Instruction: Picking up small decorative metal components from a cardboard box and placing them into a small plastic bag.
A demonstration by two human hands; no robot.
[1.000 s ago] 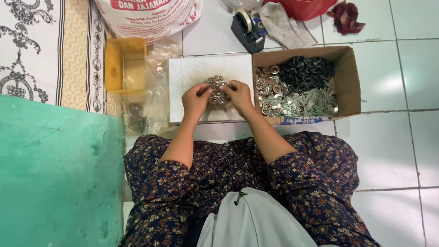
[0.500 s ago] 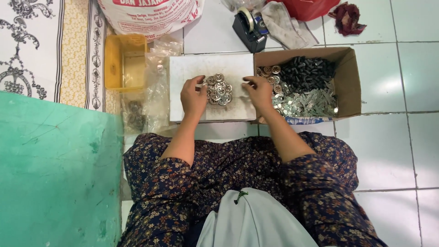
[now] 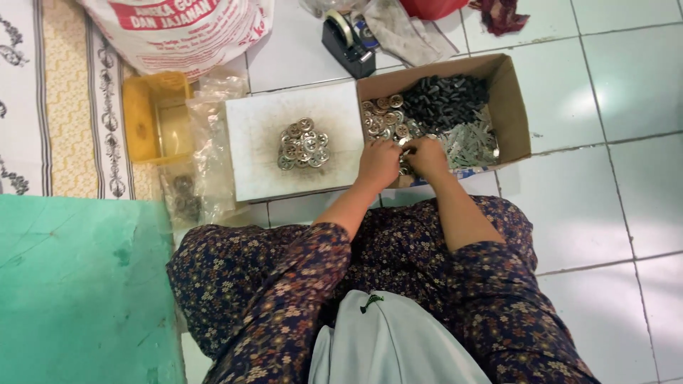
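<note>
Both my left hand (image 3: 378, 162) and right hand (image 3: 427, 156) dig into the cardboard box (image 3: 514, 107), fingers curled among the silver discs (image 3: 384, 117); what they grip I cannot tell. The disc pile (image 3: 303, 144) lies left of the box, nearer my left hand.

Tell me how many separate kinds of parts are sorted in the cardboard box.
3: round silver discs at its left end, black pieces heaped at the back, pale metal strips front right. Both hands cover part of the discs; more may be hidden.

Single head-worn view, looking steeply down from above at lap, both hands (image 3: 402, 160) and cardboard box (image 3: 514, 107) on tiled floor (image 3: 612, 185), fairly near, facing forward past the knees
</note>
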